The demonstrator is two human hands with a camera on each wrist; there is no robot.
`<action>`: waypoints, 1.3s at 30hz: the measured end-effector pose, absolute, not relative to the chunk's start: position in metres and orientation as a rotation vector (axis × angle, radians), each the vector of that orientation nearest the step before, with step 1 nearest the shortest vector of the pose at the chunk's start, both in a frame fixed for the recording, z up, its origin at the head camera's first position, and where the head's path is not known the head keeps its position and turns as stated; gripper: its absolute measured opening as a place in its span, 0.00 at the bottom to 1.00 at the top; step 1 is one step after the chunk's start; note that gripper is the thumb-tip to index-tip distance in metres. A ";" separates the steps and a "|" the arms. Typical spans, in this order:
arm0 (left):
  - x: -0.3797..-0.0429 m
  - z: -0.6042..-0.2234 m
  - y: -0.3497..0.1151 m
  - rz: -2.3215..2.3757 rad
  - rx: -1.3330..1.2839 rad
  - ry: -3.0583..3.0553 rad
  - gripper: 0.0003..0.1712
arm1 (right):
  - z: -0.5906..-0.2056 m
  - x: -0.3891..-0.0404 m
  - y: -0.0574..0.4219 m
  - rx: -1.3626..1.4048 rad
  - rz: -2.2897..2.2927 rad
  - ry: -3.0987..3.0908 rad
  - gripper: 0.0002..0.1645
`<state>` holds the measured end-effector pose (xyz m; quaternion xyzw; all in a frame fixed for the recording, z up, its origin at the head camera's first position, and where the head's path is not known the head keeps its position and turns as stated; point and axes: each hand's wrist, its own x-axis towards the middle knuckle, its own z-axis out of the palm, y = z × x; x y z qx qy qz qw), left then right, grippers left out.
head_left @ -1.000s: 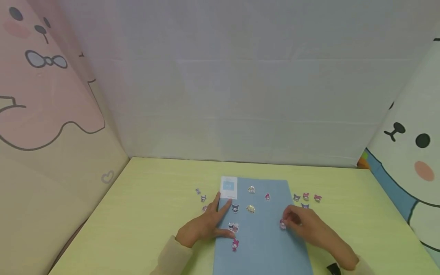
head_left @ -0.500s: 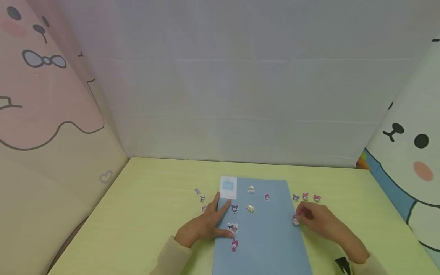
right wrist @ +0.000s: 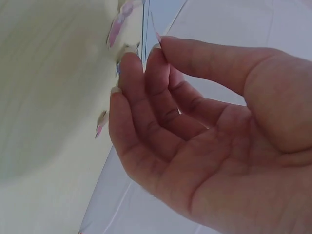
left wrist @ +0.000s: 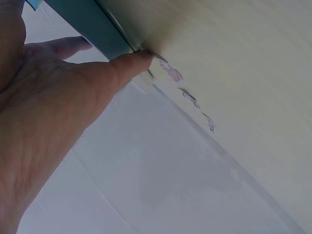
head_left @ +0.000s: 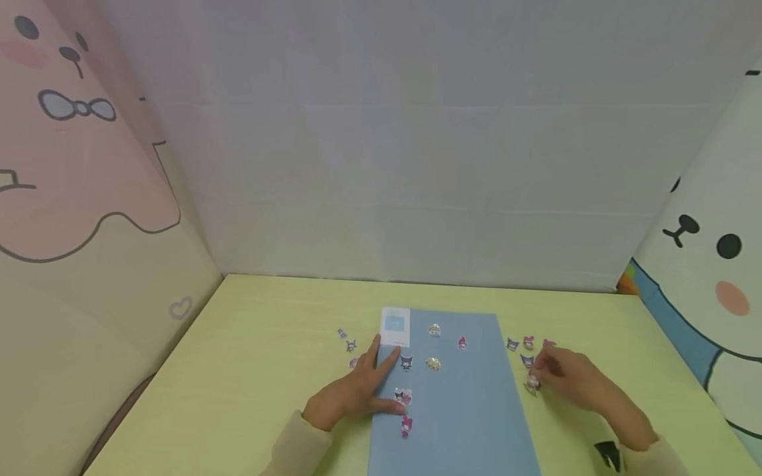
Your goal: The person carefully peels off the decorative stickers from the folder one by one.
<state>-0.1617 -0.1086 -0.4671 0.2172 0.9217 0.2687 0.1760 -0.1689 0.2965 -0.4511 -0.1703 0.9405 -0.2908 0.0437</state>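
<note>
Sticker in grip: pinched by your right hand, just off the right edge of the blue board and over the tabletop; whether it touches the surface cannot be told.
Right hand: your thumb and index finger close on the sticker, which shows nearly edge-on in the right wrist view; your other fingers are bent.
Left hand: your fingers are straight and spread at the board's left edge, with your thumb extended over its face, near the pink sticker.
Board: lies flat on the tabletop, with a white card at its far left corner, beside your left fingertips.
Board stickers: six are visible, the pink one nearest you.
Right-side group: four loose stickers lie on the tabletop just beyond the one you hold; your hand partly covers one.
Left-side group: three small stickers sit in a slanting row, the nearest beside your left hand.
Surround: white backdrop behind; printed cartoon panels flank you on both sides.
</note>
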 end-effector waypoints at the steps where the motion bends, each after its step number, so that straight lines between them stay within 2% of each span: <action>1: -0.162 -0.467 -0.109 0.765 0.617 2.608 0.61 | -0.451 -0.170 0.299 -0.524 -0.866 2.889 0.06; 17: -0.163 -0.470 -0.109 0.765 0.628 2.607 0.61 | -0.449 -0.180 0.323 -0.289 -0.801 2.792 0.05; 39: -0.162 -0.466 -0.110 0.741 0.656 2.621 0.61 | -0.458 -0.181 0.323 -0.171 -0.768 2.763 0.04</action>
